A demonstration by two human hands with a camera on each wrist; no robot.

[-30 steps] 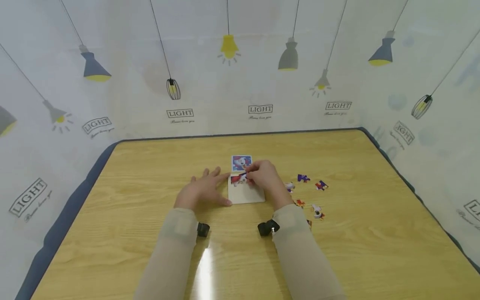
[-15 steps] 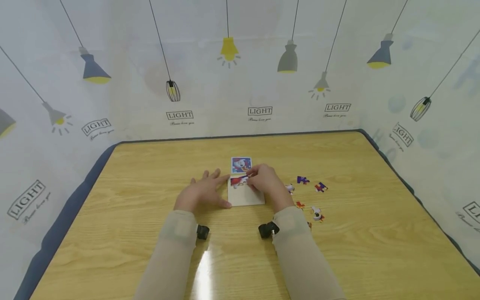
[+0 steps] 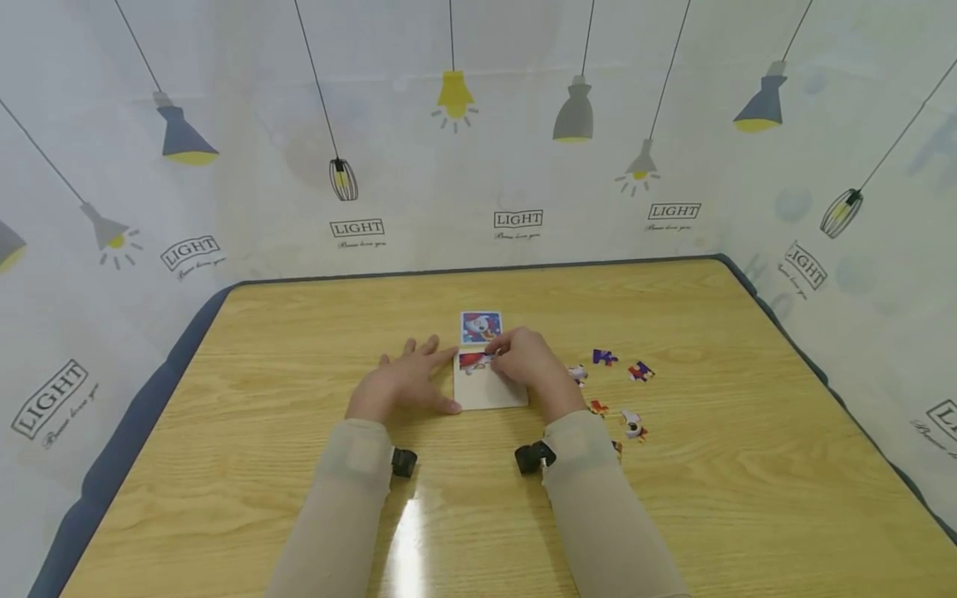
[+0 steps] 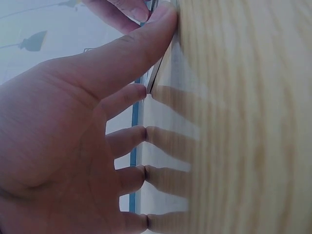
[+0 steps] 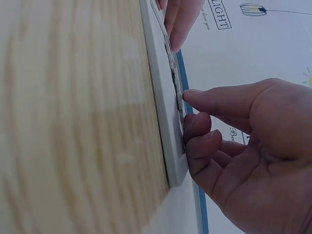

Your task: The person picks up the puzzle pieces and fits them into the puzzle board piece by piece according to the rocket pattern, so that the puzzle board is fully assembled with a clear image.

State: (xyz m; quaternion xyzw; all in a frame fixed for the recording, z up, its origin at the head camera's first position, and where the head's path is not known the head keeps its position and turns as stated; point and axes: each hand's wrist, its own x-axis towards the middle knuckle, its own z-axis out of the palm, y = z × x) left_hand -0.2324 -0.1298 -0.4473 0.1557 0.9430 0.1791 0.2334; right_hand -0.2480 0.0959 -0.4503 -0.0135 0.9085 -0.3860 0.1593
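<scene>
Being fitted, seemingly, a piece (image 3: 488,352) is pinched by the right hand (image 3: 529,359), the board (image 3: 488,393) braced at nine o'clock by the spread left hand (image 3: 407,379); pressing likely needed next.

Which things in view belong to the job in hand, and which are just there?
Part of the job, by the look of it:
puzzle board
pieces laid on it
small picture just beyond it
loose puzzle pieces to its right
left hand
right hand

Just there:
table
lamp-print wall
black wrist devices
</scene>
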